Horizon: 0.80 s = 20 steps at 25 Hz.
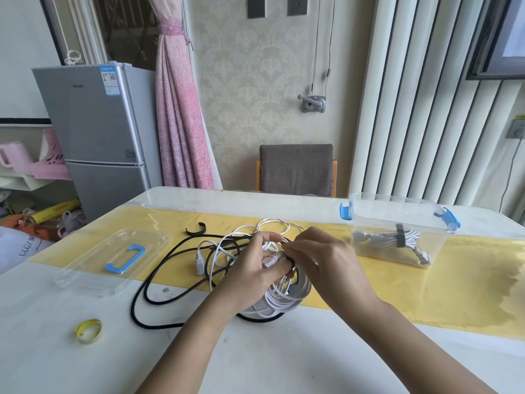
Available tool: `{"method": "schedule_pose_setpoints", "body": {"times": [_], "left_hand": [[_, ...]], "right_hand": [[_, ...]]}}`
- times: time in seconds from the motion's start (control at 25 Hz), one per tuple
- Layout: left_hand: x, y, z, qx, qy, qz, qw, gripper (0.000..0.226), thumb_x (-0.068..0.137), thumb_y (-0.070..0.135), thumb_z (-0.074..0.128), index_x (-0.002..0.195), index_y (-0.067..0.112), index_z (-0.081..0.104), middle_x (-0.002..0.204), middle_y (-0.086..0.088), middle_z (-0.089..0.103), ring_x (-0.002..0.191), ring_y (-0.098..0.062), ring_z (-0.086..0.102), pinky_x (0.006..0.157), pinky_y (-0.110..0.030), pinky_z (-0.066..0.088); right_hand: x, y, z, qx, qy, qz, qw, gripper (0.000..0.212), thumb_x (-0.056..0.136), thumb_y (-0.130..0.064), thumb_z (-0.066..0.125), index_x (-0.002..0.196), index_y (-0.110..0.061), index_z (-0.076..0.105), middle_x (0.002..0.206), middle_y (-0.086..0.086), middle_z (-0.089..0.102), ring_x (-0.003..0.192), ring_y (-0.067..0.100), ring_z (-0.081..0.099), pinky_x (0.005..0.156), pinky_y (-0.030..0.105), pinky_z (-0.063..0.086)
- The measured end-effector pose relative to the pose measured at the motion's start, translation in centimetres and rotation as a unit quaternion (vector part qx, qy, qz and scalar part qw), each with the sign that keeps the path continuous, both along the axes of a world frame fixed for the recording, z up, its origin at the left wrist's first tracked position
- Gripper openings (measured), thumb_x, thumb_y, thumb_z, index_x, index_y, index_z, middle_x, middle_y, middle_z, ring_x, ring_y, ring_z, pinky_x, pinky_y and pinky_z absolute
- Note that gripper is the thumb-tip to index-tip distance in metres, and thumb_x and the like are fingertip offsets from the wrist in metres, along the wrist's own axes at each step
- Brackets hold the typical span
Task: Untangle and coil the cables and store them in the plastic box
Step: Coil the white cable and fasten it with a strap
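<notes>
The fingers [298, 243] of the right hand [324, 258] pinch what looks like a black tie [291, 263] at mid-frame. The left hand [250, 268] curls round the white coil [284, 298], which hangs just below. The plastic box [397, 237] stands open well off to the right of frame with a bundle [383, 238] inside, so the right hand is nearer. The black cable [147, 285] sprawls left over the bench [284, 351] towards the lid [113, 260]
</notes>
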State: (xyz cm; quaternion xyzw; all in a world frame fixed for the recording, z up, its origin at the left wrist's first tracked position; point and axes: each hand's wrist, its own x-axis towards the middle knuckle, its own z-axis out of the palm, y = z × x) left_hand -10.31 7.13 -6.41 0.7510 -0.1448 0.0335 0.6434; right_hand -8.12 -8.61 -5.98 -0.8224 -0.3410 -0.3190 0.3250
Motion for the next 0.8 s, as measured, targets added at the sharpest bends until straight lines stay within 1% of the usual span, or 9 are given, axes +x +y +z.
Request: {"method": "schedule_pose_setpoints", "body": {"times": [0.12, 0.28, 0.4, 0.48, 0.52, 0.56, 0.64, 0.72, 0.8], "left_hand": [[0.0, -0.2, -0.1, -0.01, -0.003, 0.022, 1.0, 0.043, 0.069, 0.015, 0.058, 0.111, 0.021, 0.046, 0.094, -0.004, 0.061, 0.081, -0.007, 0.059, 0.072, -0.021, 0.045], [-0.1, -0.2, -0.5, 0.018, -0.033, 0.045, 0.998, 0.035, 0.064, 0.027, 0.05, 0.098, 0.031, 0.045, 0.078, 0.0, 0.056, 0.069, -0.012, 0.05, 0.069, -0.027, 0.039], [0.1, -0.3, -0.9, 0.074, -0.064, 0.057, 0.994, 0.026, 0.064, 0.04, 0.047, 0.089, 0.035, 0.04, 0.08, -0.004, 0.057, 0.072, -0.018, 0.05, 0.072, -0.035, 0.04], [0.2, -0.3, -1.3, 0.137, -0.097, 0.071, 0.983, 0.024, 0.071, 0.039, 0.046, 0.091, 0.031, 0.036, 0.086, -0.012, 0.06, 0.079, -0.024, 0.052, 0.073, -0.038, 0.041], [0.3, -0.3, -1.4, 0.158, -0.113, 0.074, 0.978, 0.022, 0.074, 0.034, 0.047, 0.092, 0.028, 0.035, 0.088, -0.014, 0.06, 0.077, -0.023, 0.05, 0.071, -0.038, 0.039], [0.3, -0.2, -1.5, 0.17, -0.127, 0.076, 0.974, 0.02, 0.077, 0.03, 0.046, 0.093, 0.025, 0.034, 0.088, -0.012, 0.058, 0.075, -0.022, 0.048, 0.069, -0.037, 0.038], [0.3, -0.1, -1.5, 0.18, -0.147, 0.075, 0.97, 0.02, 0.079, 0.025, 0.046, 0.094, 0.022, 0.034, 0.088, -0.007, 0.052, 0.082, -0.021, 0.048, 0.073, -0.035, 0.038], [0.3, -0.2, -1.4, 0.19, -0.164, 0.077, 0.965, 0.02, 0.078, 0.021, 0.044, 0.095, 0.021, 0.034, 0.091, -0.006, 0.05, 0.093, -0.021, 0.048, 0.079, -0.029, 0.038], [0.0, -0.5, -1.3, 0.191, -0.183, 0.071, 0.962, 0.021, 0.075, 0.018, 0.043, 0.092, 0.024, 0.034, 0.089, 0.001, 0.049, 0.093, -0.02, 0.047, 0.08, -0.025, 0.038]], "right_hand": [[0.3, -0.2, 0.2, -0.038, 0.006, -0.003, 0.999, 0.039, 0.093, -0.036, 0.041, 0.076, -0.017, 0.071, 0.077, -0.003, 0.061, 0.066, 0.013, 0.058, 0.059, 0.031, 0.047], [-0.1, -0.1, -0.1, -0.129, -0.007, -0.01, 0.992, 0.038, 0.094, -0.032, 0.031, 0.075, -0.015, 0.059, 0.072, 0.001, 0.052, 0.059, 0.023, 0.051, 0.052, 0.039, 0.045], [-0.2, 0.0, -0.5, -0.165, 0.066, -0.007, 0.984, 0.044, 0.092, -0.044, 0.014, 0.077, -0.018, 0.046, 0.075, 0.0, 0.043, 0.063, 0.028, 0.047, 0.059, 0.044, 0.042], [-0.1, 0.2, -0.6, -0.171, 0.104, -0.015, 0.98, 0.048, 0.088, -0.052, 0.006, 0.075, -0.019, 0.039, 0.073, -0.001, 0.04, 0.067, 0.027, 0.046, 0.063, 0.041, 0.039], [-0.2, 0.3, -0.6, -0.162, 0.123, -0.015, 0.979, 0.049, 0.089, -0.054, 0.008, 0.073, -0.018, 0.038, 0.071, -0.001, 0.04, 0.068, 0.026, 0.045, 0.064, 0.039, 0.038], [-0.2, 0.5, -0.4, -0.145, 0.156, -0.01, 0.977, 0.049, 0.092, -0.053, 0.015, 0.07, -0.016, 0.038, 0.069, 0.0, 0.041, 0.067, 0.025, 0.044, 0.064, 0.036, 0.037], [-0.4, 0.6, 0.1, -0.085, 0.281, 0.007, 0.956, 0.047, 0.099, -0.045, 0.029, 0.068, -0.013, 0.042, 0.064, 0.001, 0.041, 0.062, 0.02, 0.037, 0.062, 0.033, 0.032], [-0.5, 0.1, 0.8, -0.017, 0.413, 0.041, 0.91, 0.046, 0.098, -0.045, 0.036, 0.065, -0.013, 0.046, 0.062, 0.001, 0.038, 0.062, 0.016, 0.033, 0.06, 0.029, 0.028], [-0.4, -0.8, 1.3, 0.027, 0.501, 0.108, 0.859, 0.051, 0.095, -0.045, 0.04, 0.055, -0.015, 0.048, 0.055, -0.002, 0.038, 0.06, 0.014, 0.034, 0.061, 0.026, 0.031]]}}
